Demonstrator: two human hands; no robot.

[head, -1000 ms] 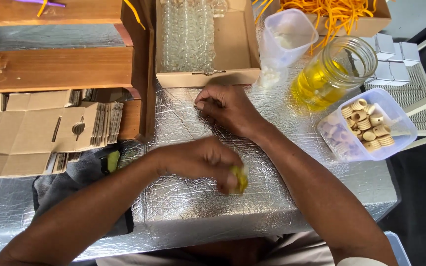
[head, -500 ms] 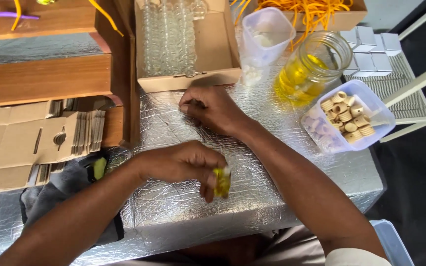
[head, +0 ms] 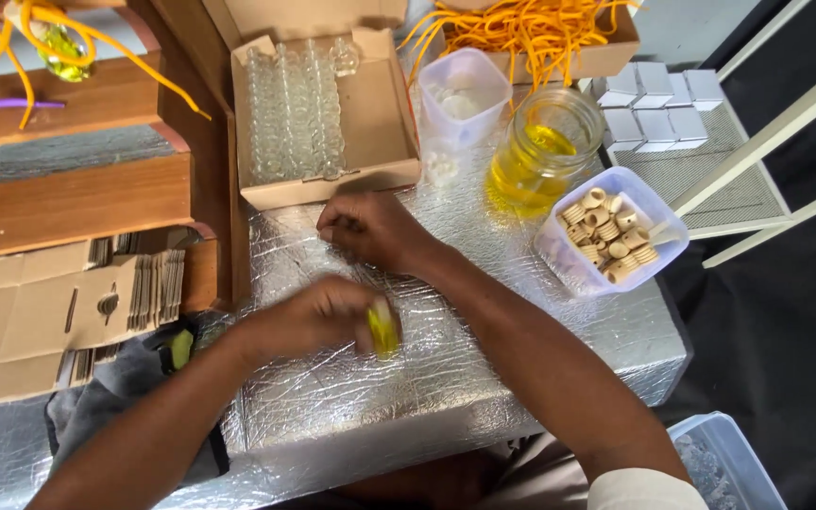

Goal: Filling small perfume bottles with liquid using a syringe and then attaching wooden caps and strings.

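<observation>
Two hands work over a desk [head: 408,416] wrapped in crinkled silver foil. The left hand [head: 318,316] is clamped around one small vial of yellow liquid [head: 382,331], which pokes out of the fist at its 3 o'clock side, near the middle of the desk. The right hand [head: 370,227] sits at 12 o'clock from the left one, fingers curled together and pressed to the foil; whether it pinches anything I cannot tell.

At 12 o'clock of the right hand lies one open cardboard box [head: 380,123] holding rows of empty clear glass vials [head: 290,113], too many and too blurred to count. At 2 o'clock stand one glass jar of yellow liquid [head: 540,151] and one clear plastic tub [head: 460,99] with whitish bits inside. At 3 o'clock one pale lilac tub [head: 658,227] holds a heap of wooden caps [head: 606,236]. Beyond the jar, a second cardboard box carries a tangle of orange cords [head: 521,28], and a cluster of small white cartons [head: 658,94] sits at its 4 o'clock. At 9 o'clock a stack of flat brown cardboard blanks [head: 59,312] lies under wooden shelves [head: 68,203].

Compared with half a second ago, the vial is tilted more steeply in the left hand, while the right hand has stayed put.
</observation>
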